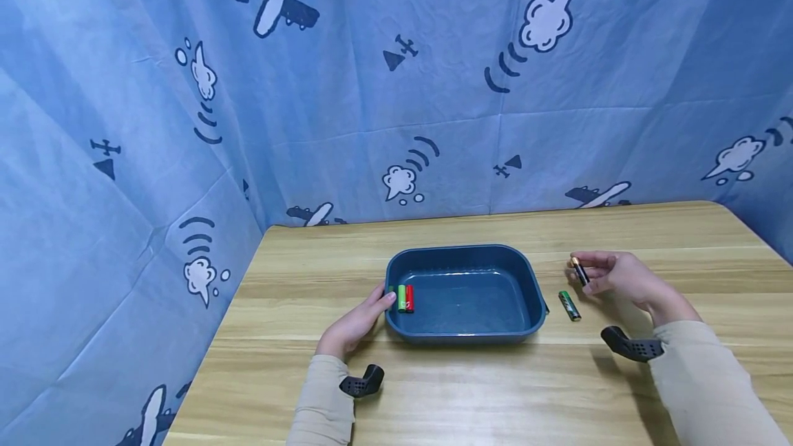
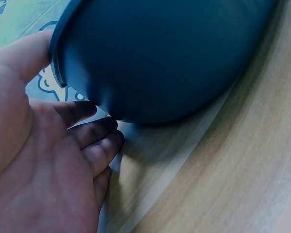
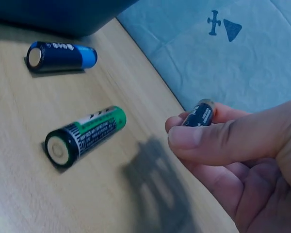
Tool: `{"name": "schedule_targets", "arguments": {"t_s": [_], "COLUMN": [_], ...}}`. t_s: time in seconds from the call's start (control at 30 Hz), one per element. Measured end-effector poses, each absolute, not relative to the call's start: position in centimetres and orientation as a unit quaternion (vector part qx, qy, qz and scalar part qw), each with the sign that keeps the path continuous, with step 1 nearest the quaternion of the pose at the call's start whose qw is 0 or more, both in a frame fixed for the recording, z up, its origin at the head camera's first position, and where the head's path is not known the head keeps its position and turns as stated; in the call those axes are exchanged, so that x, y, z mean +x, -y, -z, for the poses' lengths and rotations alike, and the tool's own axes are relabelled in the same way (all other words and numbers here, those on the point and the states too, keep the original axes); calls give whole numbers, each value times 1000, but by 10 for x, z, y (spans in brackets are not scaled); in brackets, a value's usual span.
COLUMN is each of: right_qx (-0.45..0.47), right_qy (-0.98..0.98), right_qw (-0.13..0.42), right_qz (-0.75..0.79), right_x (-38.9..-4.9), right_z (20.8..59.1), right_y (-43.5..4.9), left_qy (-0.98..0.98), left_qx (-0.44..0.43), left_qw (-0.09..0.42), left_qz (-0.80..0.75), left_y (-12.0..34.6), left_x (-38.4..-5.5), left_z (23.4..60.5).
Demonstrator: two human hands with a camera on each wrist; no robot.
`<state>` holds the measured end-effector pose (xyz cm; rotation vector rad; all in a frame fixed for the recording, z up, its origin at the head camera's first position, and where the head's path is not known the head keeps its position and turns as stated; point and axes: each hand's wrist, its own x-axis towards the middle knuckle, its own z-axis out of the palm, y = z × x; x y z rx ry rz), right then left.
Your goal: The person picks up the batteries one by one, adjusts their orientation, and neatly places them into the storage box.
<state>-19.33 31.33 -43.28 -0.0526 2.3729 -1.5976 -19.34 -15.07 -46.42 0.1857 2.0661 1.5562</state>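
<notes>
My right hand pinches a black battery with a copper-coloured end between thumb and fingers, raised above the table. In the right wrist view, the thumb covers part of this battery. Below it a green and black battery lies on the table. A dark blue battery lies closer to the tub. My left hand grips the left rim of a dark blue plastic tub, thumb over the edge and fingers against the outer wall. Inside, at the left, are a light green battery and a red battery.
The wooden table carries the tub near its middle. A blue curtain printed with planes and clouds hangs behind the table and along its left side. Each forearm wears a black wrist mount.
</notes>
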Motion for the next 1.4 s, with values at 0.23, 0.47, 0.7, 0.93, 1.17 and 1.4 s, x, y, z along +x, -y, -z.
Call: {"name": "schedule_targets", "arguments": {"t_s": [0.23,0.47,0.7,0.93,1.17,1.4], "right_qx": [-37,-29,-33,-32,-35,-48], "right_qy": [-835,-824,-823,-816,-805,-792], "right_qw": [113,108,91,86,96,105], "right_qz": [537,555,560,571,584,600], "right_x": [-195,-200,-202,-205,-208,-209], "right_z": [424,413,406,401,398,392], "right_y": [-307,-299,-290,-281,-277,-266], "left_qy": [-769,-769,-768,-768,-769,-766], "left_qx": [67,65,70,76,81,82], "left_qw": [272,273,270,269,273,271], "left_qz": [-574,-574,-577,-575,-572,-577], "left_y": [151,151,151,152,152,151], "left_x": [-194,-194,-195,-195,-195,-194], "left_z": [464,464,465,466,466,466]}}
